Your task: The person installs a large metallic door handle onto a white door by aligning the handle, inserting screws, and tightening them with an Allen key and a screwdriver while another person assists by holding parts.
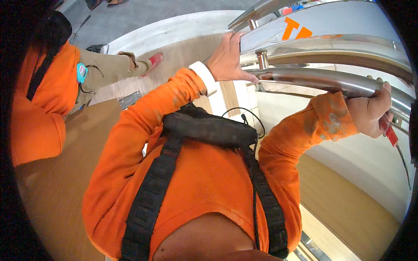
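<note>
My left hand [227,58] has its thumb and fingers spread wide across the end of a curved guard. Its thumb touches the end of the lower metal rail [322,79], and the fingertips reach the upper corner of a pale panel [270,37]. A short metal post [262,58] stands between the rails. Farther right, my right hand [372,108] is closed against the same lower rail, its fingertips showing over the far side. Out of its palm sticks a red-handled tool [392,135] with a thin dark shaft pointing down; its exact kind is hidden.
At the left stands another person in an orange top [48,95] and tan trousers, with a teal device [82,72] at the waist. A brown wooden surface [78,174] lies between us. A black pouch [211,129] hangs on my chest beside a looped black cable [257,119].
</note>
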A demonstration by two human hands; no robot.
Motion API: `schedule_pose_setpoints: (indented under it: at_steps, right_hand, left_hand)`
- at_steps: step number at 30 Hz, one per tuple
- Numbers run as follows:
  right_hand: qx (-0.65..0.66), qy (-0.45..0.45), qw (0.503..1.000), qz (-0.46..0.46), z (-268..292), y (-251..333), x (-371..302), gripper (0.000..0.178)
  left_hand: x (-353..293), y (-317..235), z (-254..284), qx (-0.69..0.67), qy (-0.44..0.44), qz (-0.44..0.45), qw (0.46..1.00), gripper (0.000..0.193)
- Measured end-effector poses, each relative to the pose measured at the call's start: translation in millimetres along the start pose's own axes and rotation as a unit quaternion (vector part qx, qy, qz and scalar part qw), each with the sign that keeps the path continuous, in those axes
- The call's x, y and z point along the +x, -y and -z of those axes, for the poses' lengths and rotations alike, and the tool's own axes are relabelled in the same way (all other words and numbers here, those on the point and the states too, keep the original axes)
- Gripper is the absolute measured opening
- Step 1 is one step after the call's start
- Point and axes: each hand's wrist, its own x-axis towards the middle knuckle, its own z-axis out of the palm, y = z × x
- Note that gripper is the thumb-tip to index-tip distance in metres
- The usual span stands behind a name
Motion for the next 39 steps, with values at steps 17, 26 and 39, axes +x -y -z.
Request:
schedule_pose_setpoints:
  at_steps: [17,26,39]
  right_hand:
    - [0.056,0.125,0.988,-0.066,14,1,5,0.028]
    - [0.056,0.158,0.984,-0.066,9,7,0,0.028]
    - [0.072,0.159,0.981,-0.089,5,14,9,0.026]
  left_hand:
    - [-3,-11,17,0.032,0.002,0.045,0.998,0.13]
    - [-8,-2,14,0.062,-0.009,0.036,0.997,0.129]
    - [-5,-6,12,0.048,-0.022,0.006,0.999,0.126]
